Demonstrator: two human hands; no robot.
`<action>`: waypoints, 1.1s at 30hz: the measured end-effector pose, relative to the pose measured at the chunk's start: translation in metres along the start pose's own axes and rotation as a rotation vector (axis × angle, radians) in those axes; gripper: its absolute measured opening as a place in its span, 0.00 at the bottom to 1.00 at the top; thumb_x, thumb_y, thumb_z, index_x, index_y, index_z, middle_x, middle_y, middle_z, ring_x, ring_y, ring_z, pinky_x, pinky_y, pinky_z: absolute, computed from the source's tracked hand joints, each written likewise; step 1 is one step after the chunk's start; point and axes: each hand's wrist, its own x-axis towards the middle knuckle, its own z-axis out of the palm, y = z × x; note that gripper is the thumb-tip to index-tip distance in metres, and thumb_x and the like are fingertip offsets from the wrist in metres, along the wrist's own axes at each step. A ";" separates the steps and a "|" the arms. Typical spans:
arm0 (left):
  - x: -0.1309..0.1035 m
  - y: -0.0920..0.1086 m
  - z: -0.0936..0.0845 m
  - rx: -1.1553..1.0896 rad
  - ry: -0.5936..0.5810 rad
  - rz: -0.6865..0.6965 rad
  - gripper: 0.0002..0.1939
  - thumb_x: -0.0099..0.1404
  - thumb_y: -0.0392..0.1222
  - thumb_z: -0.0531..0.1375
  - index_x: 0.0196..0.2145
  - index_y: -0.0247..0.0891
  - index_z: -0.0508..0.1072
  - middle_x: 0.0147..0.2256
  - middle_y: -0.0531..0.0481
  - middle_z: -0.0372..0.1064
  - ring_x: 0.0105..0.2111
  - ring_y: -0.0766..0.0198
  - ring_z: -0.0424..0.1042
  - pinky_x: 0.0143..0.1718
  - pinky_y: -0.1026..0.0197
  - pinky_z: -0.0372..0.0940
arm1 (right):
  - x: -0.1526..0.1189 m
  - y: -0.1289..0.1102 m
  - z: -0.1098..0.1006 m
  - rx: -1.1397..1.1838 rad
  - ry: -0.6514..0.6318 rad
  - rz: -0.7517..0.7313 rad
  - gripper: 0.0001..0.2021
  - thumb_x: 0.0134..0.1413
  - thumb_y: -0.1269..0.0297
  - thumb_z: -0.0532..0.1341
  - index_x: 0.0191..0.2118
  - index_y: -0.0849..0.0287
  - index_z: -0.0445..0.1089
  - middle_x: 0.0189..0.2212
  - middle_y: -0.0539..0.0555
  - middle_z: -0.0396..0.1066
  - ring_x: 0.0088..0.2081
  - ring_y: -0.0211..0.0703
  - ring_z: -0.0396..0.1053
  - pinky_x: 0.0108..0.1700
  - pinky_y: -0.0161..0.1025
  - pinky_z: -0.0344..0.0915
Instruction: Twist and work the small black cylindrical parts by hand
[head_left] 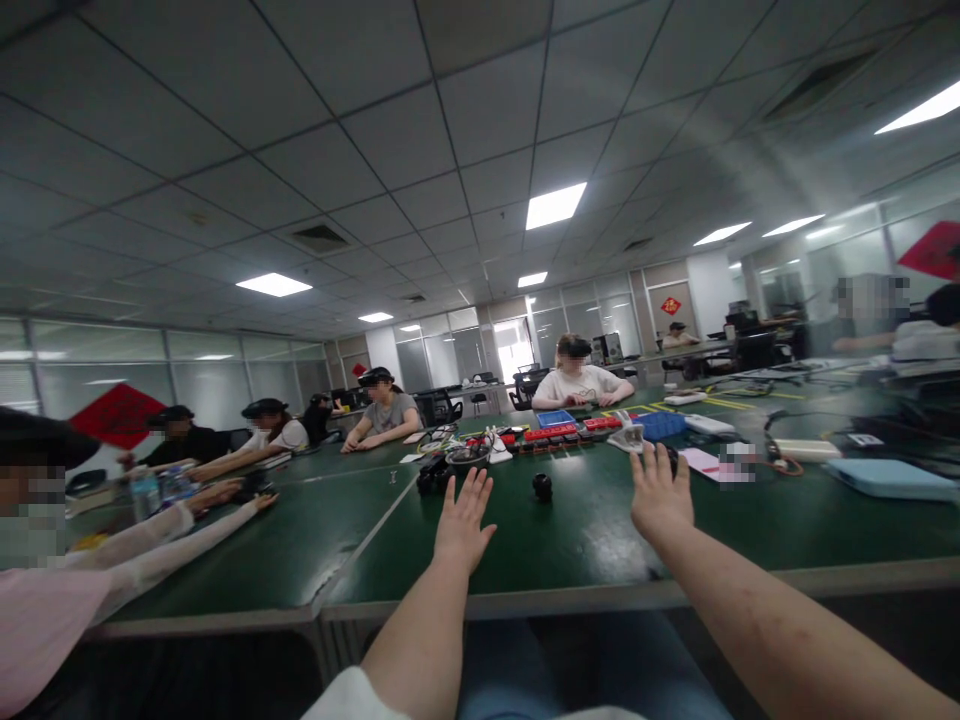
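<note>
Both my arms reach forward over the green table point(570, 550). My left hand point(463, 525) is open with its fingers spread and nothing in it. Just beyond its fingertips lies a black device point(432, 474) beside a dark round item point(466, 458). My right hand point(661, 490) is open too, fingers apart, holding nothing. Behind its fingertips are a whitish crumpled item point(627, 436) and a dark object it partly hides. Between my hands a small black object point(542, 487) stands on the table; its kind is unclear.
Beyond my hands are red power strips point(550, 433), cables and a blue item point(660, 426). To the right lie a pink sheet point(701, 463) and a light blue case point(892, 479). Co-workers sit opposite and along the left; one person's sleeved arms point(180, 560) reach over the table.
</note>
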 end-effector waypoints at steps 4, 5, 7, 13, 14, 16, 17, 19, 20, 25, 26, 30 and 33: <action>0.000 -0.002 -0.002 0.064 -0.024 -0.012 0.35 0.57 0.46 0.53 0.59 0.36 0.45 0.61 0.51 0.30 0.58 0.60 0.16 0.57 0.46 0.22 | 0.001 0.002 0.000 -0.018 0.024 0.000 0.27 0.49 0.76 0.46 0.58 0.64 0.49 0.60 0.58 0.38 0.60 0.54 0.29 0.55 0.55 0.14; 0.000 -0.003 -0.003 0.075 -0.028 -0.021 0.35 0.57 0.46 0.53 0.59 0.36 0.44 0.61 0.51 0.30 0.58 0.60 0.16 0.57 0.45 0.22 | 0.001 0.003 -0.001 -0.020 0.028 0.008 0.27 0.50 0.76 0.46 0.58 0.64 0.49 0.60 0.58 0.38 0.60 0.54 0.30 0.54 0.55 0.14; 0.000 -0.004 -0.005 0.084 -0.034 -0.034 0.35 0.57 0.46 0.53 0.59 0.35 0.44 0.61 0.50 0.30 0.58 0.60 0.16 0.57 0.45 0.22 | -0.001 0.004 -0.001 -0.013 0.031 0.026 0.27 0.50 0.77 0.45 0.58 0.64 0.50 0.60 0.57 0.39 0.60 0.53 0.30 0.55 0.55 0.14; 0.004 -0.004 -0.012 0.071 -0.079 -0.042 0.35 0.57 0.46 0.53 0.59 0.36 0.45 0.60 0.51 0.30 0.58 0.61 0.16 0.57 0.46 0.21 | -0.003 0.004 0.003 0.080 -0.042 0.060 0.26 0.50 0.78 0.43 0.58 0.64 0.50 0.60 0.59 0.38 0.60 0.52 0.30 0.56 0.54 0.15; 0.007 -0.003 -0.012 0.052 -0.088 -0.048 0.34 0.57 0.46 0.53 0.59 0.36 0.46 0.60 0.52 0.30 0.58 0.62 0.16 0.57 0.47 0.21 | -0.003 0.002 0.004 0.068 -0.071 0.066 0.26 0.51 0.77 0.43 0.58 0.64 0.50 0.60 0.59 0.38 0.60 0.52 0.29 0.55 0.54 0.14; 0.013 -0.001 -0.010 0.014 -0.106 -0.061 0.34 0.58 0.46 0.52 0.59 0.36 0.46 0.60 0.52 0.32 0.58 0.62 0.16 0.57 0.48 0.20 | -0.002 -0.004 0.010 0.044 -0.149 0.079 0.26 0.52 0.75 0.43 0.58 0.63 0.49 0.60 0.58 0.37 0.60 0.54 0.29 0.55 0.55 0.14; 0.017 0.001 -0.007 0.004 -0.119 -0.063 0.33 0.58 0.46 0.52 0.59 0.35 0.45 0.60 0.51 0.31 0.58 0.62 0.16 0.57 0.48 0.20 | -0.001 -0.008 0.014 0.042 -0.187 0.082 0.26 0.52 0.74 0.43 0.59 0.63 0.48 0.61 0.58 0.37 0.60 0.54 0.29 0.55 0.55 0.14; 0.028 0.006 0.001 -0.015 -0.153 -0.069 0.34 0.59 0.47 0.51 0.59 0.34 0.43 0.61 0.51 0.30 0.58 0.62 0.16 0.57 0.47 0.19 | 0.003 -0.018 0.023 0.047 -0.243 0.068 0.26 0.53 0.73 0.44 0.59 0.63 0.47 0.61 0.58 0.36 0.60 0.55 0.29 0.55 0.56 0.15; 0.033 0.008 0.006 -0.023 -0.172 -0.072 0.34 0.59 0.47 0.50 0.59 0.34 0.42 0.61 0.50 0.29 0.58 0.61 0.15 0.57 0.47 0.18 | 0.006 -0.024 0.027 0.046 -0.258 0.048 0.26 0.53 0.73 0.44 0.59 0.62 0.47 0.61 0.59 0.36 0.60 0.55 0.30 0.55 0.56 0.16; 0.058 0.021 0.038 -0.053 -0.272 -0.086 0.35 0.60 0.50 0.50 0.59 0.32 0.41 0.61 0.48 0.26 0.59 0.58 0.16 0.55 0.44 0.17 | 0.034 -0.048 0.042 0.114 -0.270 -0.030 0.26 0.53 0.72 0.46 0.59 0.66 0.47 0.60 0.63 0.39 0.60 0.58 0.33 0.56 0.57 0.25; 0.062 0.024 0.045 -0.061 -0.284 -0.094 0.35 0.60 0.50 0.50 0.59 0.32 0.41 0.61 0.47 0.27 0.59 0.57 0.17 0.55 0.44 0.17 | 0.042 -0.053 0.044 0.130 -0.266 -0.044 0.25 0.53 0.71 0.47 0.58 0.66 0.48 0.60 0.64 0.40 0.59 0.58 0.34 0.56 0.57 0.26; 0.077 0.032 0.076 -0.118 -0.346 -0.097 0.36 0.60 0.51 0.50 0.59 0.32 0.41 0.61 0.46 0.27 0.59 0.56 0.19 0.55 0.44 0.19 | 0.071 -0.071 0.062 0.171 -0.250 -0.093 0.23 0.54 0.71 0.46 0.57 0.68 0.50 0.59 0.65 0.43 0.59 0.59 0.37 0.55 0.57 0.32; 0.097 0.037 0.100 -0.187 -0.367 -0.091 0.35 0.61 0.53 0.47 0.60 0.33 0.41 0.61 0.47 0.29 0.59 0.56 0.22 0.55 0.43 0.20 | 0.093 -0.085 0.083 0.255 -0.278 -0.161 0.24 0.53 0.69 0.48 0.56 0.69 0.51 0.58 0.66 0.44 0.58 0.60 0.39 0.55 0.57 0.34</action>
